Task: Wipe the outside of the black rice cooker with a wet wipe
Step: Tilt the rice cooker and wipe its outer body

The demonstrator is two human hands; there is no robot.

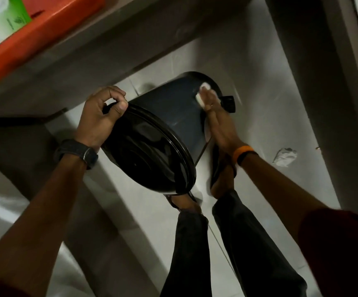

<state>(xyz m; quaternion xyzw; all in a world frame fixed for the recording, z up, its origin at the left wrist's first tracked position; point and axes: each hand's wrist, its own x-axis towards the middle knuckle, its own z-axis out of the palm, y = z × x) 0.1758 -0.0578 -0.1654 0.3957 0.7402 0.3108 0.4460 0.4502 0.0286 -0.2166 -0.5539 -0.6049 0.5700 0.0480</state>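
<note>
Two hands on the job, cooker held in the air above the tiled floor (259,125), mid-frame. Nearest, lower frame: dark trouser legs and sandalled feet directly beneath it.

Left hand (100,118), watch on the wrist, is closed around the rim at the lid end, thumb on the lid edge, fingers curled over and behind it. This hand carries the weight.

Cooker (169,112) lies tipped over, lid (148,151) facing the camera, base pointing away toward upper right. Long axis runs lower left to upper right.

Right hand (218,125), orange band on the wrist, reaches along the right flank, fingers flat and extended, pressing a white wipe (201,97) onto the side wall near the base. Not a fist; the wipe is pinned under the fingertips. A small black tab on the cooker juts out just past them.

Judgement: the wiping hand is nearer the base, so the unwiped wall probably lies back toward the lid.

Right of frame, a crumpled white wad (285,157) lies on the floor, well apart.

Upper left, an orange tray (45,33) on a ledge holds a green-and-white pack (4,11).
</note>
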